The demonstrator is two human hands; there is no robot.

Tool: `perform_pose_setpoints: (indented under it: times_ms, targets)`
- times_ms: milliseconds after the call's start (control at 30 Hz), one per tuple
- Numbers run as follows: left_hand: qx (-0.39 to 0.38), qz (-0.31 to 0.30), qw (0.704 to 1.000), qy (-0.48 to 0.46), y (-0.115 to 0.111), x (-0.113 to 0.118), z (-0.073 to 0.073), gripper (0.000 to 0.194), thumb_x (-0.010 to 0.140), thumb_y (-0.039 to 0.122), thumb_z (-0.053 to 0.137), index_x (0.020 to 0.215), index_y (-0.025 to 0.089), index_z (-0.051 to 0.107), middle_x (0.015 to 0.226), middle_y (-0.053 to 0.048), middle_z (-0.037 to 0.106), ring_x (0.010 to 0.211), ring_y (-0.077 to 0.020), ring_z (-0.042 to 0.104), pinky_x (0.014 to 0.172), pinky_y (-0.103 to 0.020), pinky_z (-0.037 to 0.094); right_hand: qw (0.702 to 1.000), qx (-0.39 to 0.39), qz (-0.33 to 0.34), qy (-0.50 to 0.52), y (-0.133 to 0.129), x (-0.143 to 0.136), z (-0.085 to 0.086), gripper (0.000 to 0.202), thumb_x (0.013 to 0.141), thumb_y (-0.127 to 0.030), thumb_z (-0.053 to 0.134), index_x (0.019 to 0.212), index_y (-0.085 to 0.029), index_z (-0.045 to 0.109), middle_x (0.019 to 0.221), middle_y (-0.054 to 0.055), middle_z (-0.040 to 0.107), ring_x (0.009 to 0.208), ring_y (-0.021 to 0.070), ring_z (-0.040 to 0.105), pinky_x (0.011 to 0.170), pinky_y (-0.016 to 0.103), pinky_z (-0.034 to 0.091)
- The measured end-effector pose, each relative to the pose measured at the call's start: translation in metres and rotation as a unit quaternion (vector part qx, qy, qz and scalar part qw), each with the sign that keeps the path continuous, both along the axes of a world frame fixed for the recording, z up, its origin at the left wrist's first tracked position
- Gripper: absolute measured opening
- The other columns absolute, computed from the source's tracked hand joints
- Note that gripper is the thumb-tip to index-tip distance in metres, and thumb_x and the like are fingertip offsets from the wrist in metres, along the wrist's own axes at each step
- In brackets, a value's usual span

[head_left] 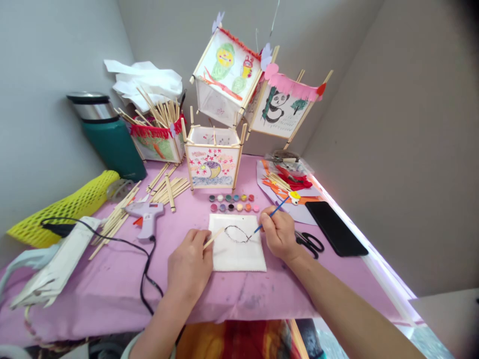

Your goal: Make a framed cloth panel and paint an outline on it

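Observation:
A white square of cloth or paper [239,259] lies in front of me with a dark fish-like outline drawn on it. My right hand [277,233] grips a thin blue paintbrush [279,207], its tip touching the right end of the outline. At the left edge of the square, my left hand [190,262] pinches a thin wooden stick [214,238] that points at the outline's left end. Just behind the square stand two rows of small paint pots [231,207] in several colours. Black scissors [310,243] rest beside my right hand.
A glue gun [146,219] with its cable, wooden sticks [168,192] and a power strip [56,264] lie at left. A green flask [112,142] stands behind them. Decorated paper lanterns [214,164] rise at the back. A black phone [336,228] lies right.

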State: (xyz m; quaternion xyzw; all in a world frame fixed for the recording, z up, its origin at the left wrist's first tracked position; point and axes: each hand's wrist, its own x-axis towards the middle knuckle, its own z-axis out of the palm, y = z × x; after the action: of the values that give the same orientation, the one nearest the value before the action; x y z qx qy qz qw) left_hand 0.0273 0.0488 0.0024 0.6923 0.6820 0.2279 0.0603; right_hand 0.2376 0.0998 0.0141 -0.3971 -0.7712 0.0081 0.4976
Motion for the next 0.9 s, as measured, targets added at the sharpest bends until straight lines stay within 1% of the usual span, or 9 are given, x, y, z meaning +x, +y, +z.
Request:
perform_pose_setpoints:
  times_ms: [267, 533, 733, 900]
  targets:
    - [-0.005, 0.001, 1.0, -0.003, 0.0, -0.0001, 0.0005, 0.023, 0.089, 0.026, 0.042, 0.103, 0.023, 0.059, 0.105, -0.001, 0.063, 0.087, -0.0192, 0.062, 0.071, -0.03, 0.044, 1.0, 0.005, 0.002, -0.018, 0.0012, -0.0005, -0.0019, 0.024, 0.09, -0.02, 0.037, 0.068, -0.021, 0.047, 0.057, 0.0, 0.052, 0.051, 0.0136, 0.049, 0.055, 0.028, 0.036]
    - [-0.003, 0.001, 1.0, 0.001, -0.001, -0.0003, 0.0013, 0.023, 0.09, 0.026, 0.041, 0.103, 0.023, 0.06, 0.105, -0.002, 0.063, 0.087, -0.0186, 0.062, 0.07, -0.029, 0.044, 1.0, 0.006, 0.002, -0.021, 0.0012, -0.0005, -0.002, 0.025, 0.09, -0.02, 0.038, 0.067, -0.021, 0.045, 0.055, -0.001, 0.048, 0.05, 0.0133, 0.047, 0.054, 0.028, 0.034]
    - [-0.002, -0.001, 1.0, -0.003, -0.0015, -0.0002, 0.0023, 0.023, 0.089, 0.026, 0.041, 0.103, 0.023, 0.06, 0.105, -0.003, 0.063, 0.088, -0.0185, 0.062, 0.072, -0.028, 0.044, 0.999, 0.012, -0.003, -0.035, 0.0003, -0.0006, -0.0017, 0.025, 0.091, -0.021, 0.036, 0.067, -0.021, 0.045, 0.056, 0.0, 0.051, 0.052, 0.0139, 0.048, 0.055, 0.028, 0.035]
    - [0.0, 0.0, 1.0, -0.003, -0.001, -0.0003, 0.0016, 0.023, 0.089, 0.026, 0.041, 0.103, 0.023, 0.059, 0.105, -0.002, 0.063, 0.088, -0.0189, 0.062, 0.072, -0.029, 0.044, 0.999, 0.01, 0.009, -0.032, -0.0005, -0.0019, -0.0029, 0.027, 0.091, -0.022, 0.036, 0.066, -0.022, 0.043, 0.056, -0.001, 0.05, 0.051, 0.0137, 0.047, 0.055, 0.029, 0.034]
